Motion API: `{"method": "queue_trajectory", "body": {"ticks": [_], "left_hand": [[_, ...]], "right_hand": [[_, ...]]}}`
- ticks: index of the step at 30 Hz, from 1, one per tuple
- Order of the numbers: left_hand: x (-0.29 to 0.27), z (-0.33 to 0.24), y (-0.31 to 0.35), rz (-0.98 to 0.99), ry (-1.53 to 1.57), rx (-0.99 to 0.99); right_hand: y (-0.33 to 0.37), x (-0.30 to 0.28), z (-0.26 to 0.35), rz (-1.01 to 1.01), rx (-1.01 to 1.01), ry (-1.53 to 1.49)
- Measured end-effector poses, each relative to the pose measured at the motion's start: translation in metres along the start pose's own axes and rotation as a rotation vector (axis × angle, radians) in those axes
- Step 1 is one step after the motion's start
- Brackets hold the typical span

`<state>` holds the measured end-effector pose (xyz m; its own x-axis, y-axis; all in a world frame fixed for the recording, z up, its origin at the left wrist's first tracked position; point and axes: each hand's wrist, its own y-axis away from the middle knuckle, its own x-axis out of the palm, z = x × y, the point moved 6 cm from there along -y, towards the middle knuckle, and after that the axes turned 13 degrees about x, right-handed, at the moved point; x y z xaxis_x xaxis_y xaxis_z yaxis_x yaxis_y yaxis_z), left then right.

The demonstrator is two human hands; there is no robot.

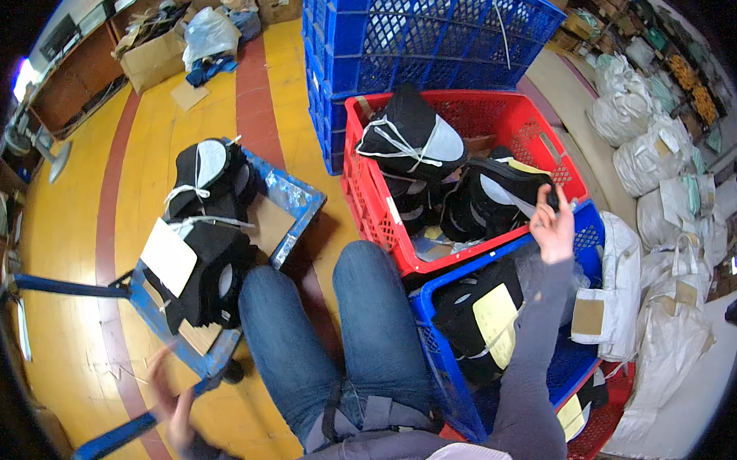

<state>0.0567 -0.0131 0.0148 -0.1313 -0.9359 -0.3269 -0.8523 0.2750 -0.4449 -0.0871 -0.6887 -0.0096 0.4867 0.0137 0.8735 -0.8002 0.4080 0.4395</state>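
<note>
My right hand (552, 228) reaches into the far right corner of a red crate (367, 218). Its fingers are bent around the end of a black bundle (514, 180) of what look like cut fabric pieces, with a pale yellow slip on it. Another black bundle with a light grey patch, tied with white string (412, 137), lies at the crate's far left. Smeared by motion, my left hand (172, 398) is beside the blue trolley (292, 195), thumb and fingers apart, with nothing visible in it. Tied black bundles (203, 260) and a white card (168, 257) lie on the trolley.
A blue crate (452, 394) with black bundles and a yellow note (496, 324) stands by my right leg, partly over another red crate (602, 429). Tall blue crates (425, 60) rise beyond. White sacks (666, 202) line the right. The trolley's blue handle (121, 437) extends at lower left.
</note>
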Motion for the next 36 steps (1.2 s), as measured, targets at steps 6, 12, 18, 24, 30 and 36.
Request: {"method": "queue_trajectory", "body": {"ticks": [6, 12, 18, 24, 30, 36], "left_hand": [[0.29, 0.013, -0.032, 0.599, 0.885, -0.382], [0.34, -0.021, -0.104, 0.101, 1.082, -0.195], [0.291, -0.005, -0.098, 0.084, 0.761, -0.111], [0.312, 0.049, -0.065, 0.193, 0.888, -0.312], [0.299, 0.03, -0.062, 0.394, 0.794, -0.207], [0.303, 0.026, -0.06, 0.478, 0.792, -0.168]], "right_hand": [[0.103, 0.05, -0.108, 0.181, 0.335, -0.292], [0.146, 0.032, -0.199, 0.055, 0.712, -0.22], [0.161, -0.03, -0.256, -0.015, 1.085, 0.197], [0.17, -0.045, -0.276, 0.36, 1.447, 0.563], [0.134, 0.056, -0.216, 1.012, 0.294, 1.397], [0.084, 0.077, -0.218, 0.433, -0.533, 1.716]]}}
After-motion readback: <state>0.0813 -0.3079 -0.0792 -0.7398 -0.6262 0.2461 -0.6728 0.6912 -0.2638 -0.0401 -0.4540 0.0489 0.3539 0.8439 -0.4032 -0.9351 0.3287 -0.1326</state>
